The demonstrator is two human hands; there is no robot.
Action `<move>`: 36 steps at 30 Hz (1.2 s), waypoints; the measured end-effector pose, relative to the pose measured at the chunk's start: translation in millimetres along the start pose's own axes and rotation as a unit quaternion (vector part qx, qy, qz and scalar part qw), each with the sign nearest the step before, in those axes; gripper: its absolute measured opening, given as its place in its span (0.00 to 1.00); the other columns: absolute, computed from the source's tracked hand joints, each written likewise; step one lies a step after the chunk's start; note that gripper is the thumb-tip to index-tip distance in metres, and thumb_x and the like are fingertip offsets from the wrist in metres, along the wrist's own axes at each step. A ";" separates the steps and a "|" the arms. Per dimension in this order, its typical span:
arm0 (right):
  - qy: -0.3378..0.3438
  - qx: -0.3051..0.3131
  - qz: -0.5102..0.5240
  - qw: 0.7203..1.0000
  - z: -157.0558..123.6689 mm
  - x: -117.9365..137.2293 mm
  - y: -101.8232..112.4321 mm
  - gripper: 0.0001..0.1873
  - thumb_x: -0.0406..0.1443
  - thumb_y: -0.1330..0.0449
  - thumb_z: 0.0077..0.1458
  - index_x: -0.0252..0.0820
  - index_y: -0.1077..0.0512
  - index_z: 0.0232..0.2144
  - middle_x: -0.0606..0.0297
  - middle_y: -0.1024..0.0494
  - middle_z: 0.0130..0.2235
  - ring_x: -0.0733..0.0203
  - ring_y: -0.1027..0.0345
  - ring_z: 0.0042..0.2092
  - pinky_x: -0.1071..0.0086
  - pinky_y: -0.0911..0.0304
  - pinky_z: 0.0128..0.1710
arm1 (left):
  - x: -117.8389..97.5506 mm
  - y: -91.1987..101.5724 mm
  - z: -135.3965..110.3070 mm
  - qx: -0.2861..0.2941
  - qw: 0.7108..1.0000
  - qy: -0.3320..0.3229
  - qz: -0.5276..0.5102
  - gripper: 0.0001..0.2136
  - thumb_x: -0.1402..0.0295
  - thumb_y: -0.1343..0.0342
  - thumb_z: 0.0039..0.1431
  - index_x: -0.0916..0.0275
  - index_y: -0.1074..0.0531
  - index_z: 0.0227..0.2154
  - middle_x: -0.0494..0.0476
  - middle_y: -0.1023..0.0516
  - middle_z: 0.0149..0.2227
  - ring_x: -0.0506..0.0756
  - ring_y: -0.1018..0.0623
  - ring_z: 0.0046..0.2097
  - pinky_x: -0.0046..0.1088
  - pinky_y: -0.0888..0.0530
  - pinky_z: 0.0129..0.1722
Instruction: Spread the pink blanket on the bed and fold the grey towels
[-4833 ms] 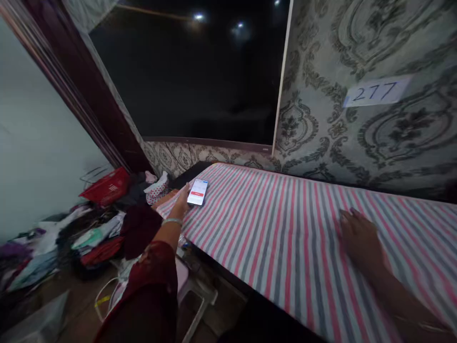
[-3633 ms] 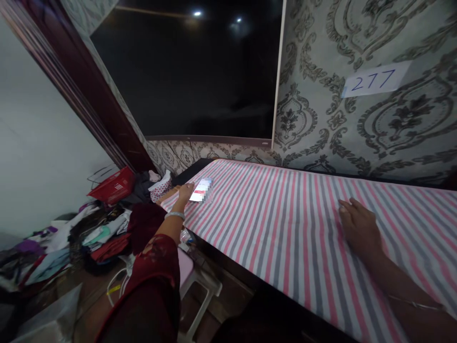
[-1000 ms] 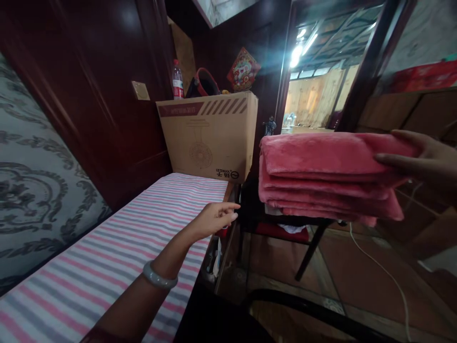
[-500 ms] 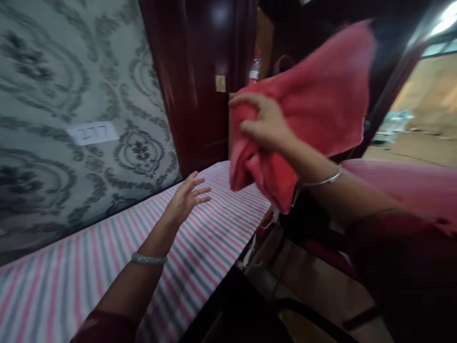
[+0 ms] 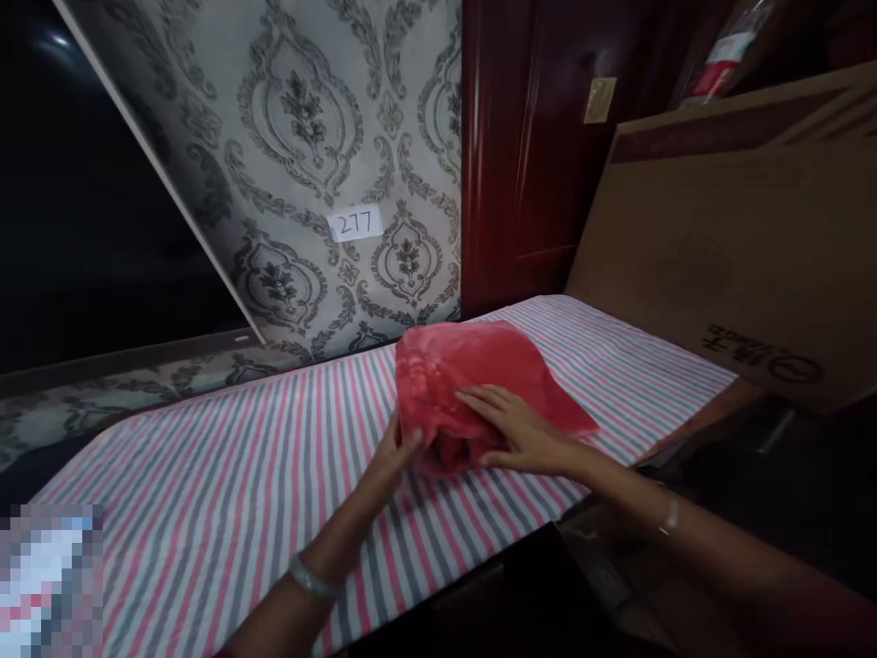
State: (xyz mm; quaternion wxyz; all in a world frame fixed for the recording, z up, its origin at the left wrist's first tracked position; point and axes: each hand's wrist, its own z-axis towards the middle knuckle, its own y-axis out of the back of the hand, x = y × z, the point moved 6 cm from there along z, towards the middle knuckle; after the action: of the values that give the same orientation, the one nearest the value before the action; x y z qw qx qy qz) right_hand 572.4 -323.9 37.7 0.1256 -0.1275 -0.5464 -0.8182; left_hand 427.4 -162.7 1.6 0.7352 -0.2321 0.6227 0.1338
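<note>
A bunched red cloth (image 5: 500, 352) lies on the striped sheet covering the table (image 5: 274, 439); whether it is a garment I cannot tell. At its left edge is my left hand (image 5: 390, 461), thumb over the fabric and the other fingers mostly hidden behind it, gripping that edge. My right hand (image 5: 517, 429) rests on the near side of the cloth, fingers stretched out over the fabric and thumb apart. Folds gather between the two hands, and a flat corner spreads to the right.
A large cardboard box (image 5: 713, 238) stands at the right end, with a bottle (image 5: 726, 64) behind it. Patterned wallpaper (image 5: 301, 119) carries a paper label (image 5: 354, 222) reading 277. A dark screen (image 5: 102, 210) is at the left, and a dark red door (image 5: 527, 164) behind the table.
The red cloth has come down from the air in my right hand onto the striped sheet. My left hand has moved to its left edge. The view has turned left.
</note>
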 end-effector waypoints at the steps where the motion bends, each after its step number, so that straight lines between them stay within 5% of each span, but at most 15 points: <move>1: -0.019 0.010 -0.055 0.998 -22.3 -15.5 2.3 0.49 0.51 0.36 0.56 0.46 0.50 0.72 0.50 0.48 0.71 0.40 0.56 0.70 0.42 0.53 0.66 | 7.0 -5.1 -7.1 0.005 0.999 -0.017 0.037 0.35 0.48 0.30 0.43 0.57 0.28 0.54 0.62 0.24 0.56 0.67 0.27 0.60 0.45 0.29 0.58; 4: -0.129 -0.031 -0.148 0.980 -83.2 -68.5 10.9 0.42 0.43 0.40 0.56 0.39 0.44 0.70 0.45 0.46 0.70 0.38 0.49 0.68 0.42 0.45 0.62 | 19.8 -16.7 -11.3 -0.014 0.993 -0.023 0.112 0.31 0.53 0.28 0.40 0.60 0.25 0.48 0.63 0.21 0.51 0.69 0.26 0.58 0.50 0.30 0.59; 8: -0.246 -0.114 -0.115 0.956 -114.9 -110.8 23.1 0.27 0.33 0.48 0.53 0.41 0.25 0.55 0.51 0.22 0.51 0.48 0.29 0.52 0.55 0.33 0.52 | -1.1 -22.9 13.5 -0.078 0.994 -0.054 0.046 0.24 0.56 0.31 0.43 0.61 0.24 0.44 0.61 0.19 0.46 0.63 0.21 0.50 0.43 0.26 0.52; 12: -0.368 -0.344 0.040 0.863 -92.8 -129.2 75.5 0.13 0.32 0.49 0.43 0.40 0.24 0.28 0.59 0.23 0.28 0.53 0.29 0.33 0.61 0.33 0.38 | -29.3 -12.0 24.5 -0.155 0.983 -0.092 -0.015 0.22 0.59 0.31 0.43 0.60 0.26 0.41 0.55 0.19 0.41 0.56 0.21 0.42 0.34 0.25 0.46; 15: -0.338 -0.478 0.143 0.798 -38.6 -127.2 121.9 0.12 0.35 0.50 0.46 0.39 0.28 0.30 0.63 0.25 0.29 0.59 0.32 0.30 0.65 0.34 0.34 | -31.7 1.1 12.1 -0.088 0.994 -0.044 0.044 0.27 0.58 0.29 0.42 0.60 0.26 0.47 0.59 0.20 0.48 0.59 0.21 0.47 0.35 0.25 0.48; 18: -0.202 -0.530 0.240 0.788 43.4 -86.8 150.9 0.14 0.36 0.48 0.50 0.39 0.27 0.37 0.65 0.23 0.35 0.61 0.30 0.36 0.67 0.32 0.39 | -37.5 21.0 -8.1 0.011 0.986 0.007 0.168 0.42 0.54 0.28 0.43 0.53 0.35 0.63 0.67 0.35 0.66 0.66 0.26 0.58 0.42 0.26 0.53; 21: -0.046 -0.439 0.283 0.852 125.8 9.8 149.7 0.13 0.34 0.49 0.54 0.40 0.27 0.39 0.67 0.21 0.39 0.61 0.29 0.45 0.64 0.32 0.51 | -77.2 43.0 -19.4 -0.043 0.974 -0.070 0.211 0.52 0.47 0.31 0.44 0.45 0.52 0.70 0.65 0.54 0.74 0.69 0.36 0.67 0.46 0.30 0.58; 23: 0.073 -0.296 0.300 0.904 162.5 89.8 133.3 0.18 0.33 0.51 0.60 0.42 0.27 0.48 0.71 0.21 0.48 0.64 0.31 0.52 0.63 0.36 0.60 | -109.1 46.7 -22.9 -0.092 0.972 -0.144 0.162 0.56 0.43 0.30 0.39 0.44 0.53 0.70 0.63 0.52 0.74 0.69 0.38 0.68 0.45 0.30 0.60; 25: 0.201 -0.135 0.313 0.918 174.2 154.3 110.6 0.22 0.35 0.49 0.62 0.46 0.32 0.57 0.77 0.27 0.59 0.66 0.37 0.60 0.64 0.41 0.65 | -130.7 49.3 -26.0 -0.148 0.966 -0.193 0.085 0.52 0.42 0.31 0.39 0.48 0.44 0.68 0.61 0.40 0.69 0.67 0.35 0.67 0.42 0.29 0.60; 27: 0.236 -0.070 0.322 0.914 169.6 169.3 92.3 0.25 0.37 0.47 0.62 0.47 0.35 0.61 0.77 0.32 0.63 0.65 0.38 0.62 0.63 0.41 0.65 | -136.3 61.6 -32.4 -0.230 0.949 -0.214 0.012 0.38 0.46 0.34 0.48 0.53 0.34 0.61 0.59 0.29 0.62 0.64 0.33 0.65 0.40 0.30 0.62; 29: 0.164 -0.105 0.329 0.924 159.9 130.4 77.9 0.23 0.38 0.46 0.62 0.44 0.31 0.59 0.70 0.29 0.61 0.61 0.34 0.60 0.61 0.38 0.62 | -124.5 87.4 -44.7 -0.329 0.923 -0.197 -0.042 0.25 0.55 0.37 0.54 0.56 0.29 0.54 0.57 0.24 0.56 0.62 0.30 0.64 0.39 0.30 0.62; 31: 0.038 -0.154 0.307 0.938 139.6 58.0 61.1 0.21 0.39 0.45 0.61 0.41 0.27 0.55 0.62 0.25 0.58 0.57 0.31 0.57 0.59 0.35 0.59 | -101.4 121.2 -61.9 -0.409 0.899 -0.144 -0.063 0.20 0.64 0.38 0.52 0.57 0.27 0.49 0.55 0.22 0.53 0.61 0.29 0.62 0.40 0.29 0.62; 34: -0.188 -0.178 0.155 0.954 81.2 -59.3 35.7 0.20 0.36 0.44 0.57 0.39 0.25 0.51 0.56 0.21 0.51 0.52 0.27 0.52 0.56 0.34 0.57 | -72.0 169.7 -94.3 -0.466 0.882 -0.070 -0.001 0.23 0.66 0.37 0.48 0.56 0.30 0.50 0.56 0.23 0.53 0.64 0.28 0.61 0.47 0.29 0.62; 36: -0.301 -0.136 0.036 0.943 32.2 -112.3 21.7 0.21 0.38 0.43 0.57 0.38 0.25 0.52 0.52 0.21 0.49 0.49 0.26 0.48 0.55 0.32 0.53 | -71.7 192.1 -121.0 -0.513 0.844 -0.081 0.136 0.30 0.60 0.36 0.49 0.55 0.34 0.57 0.59 0.28 0.59 0.67 0.32 0.64 0.53 0.33 0.63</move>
State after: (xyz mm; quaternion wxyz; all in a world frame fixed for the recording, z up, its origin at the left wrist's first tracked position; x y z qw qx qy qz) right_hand 687.2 -294.6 29.5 -0.0339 -0.4030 -0.4375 -0.8032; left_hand 217.2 -53.0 24.1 0.5335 -0.4775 0.4291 0.5507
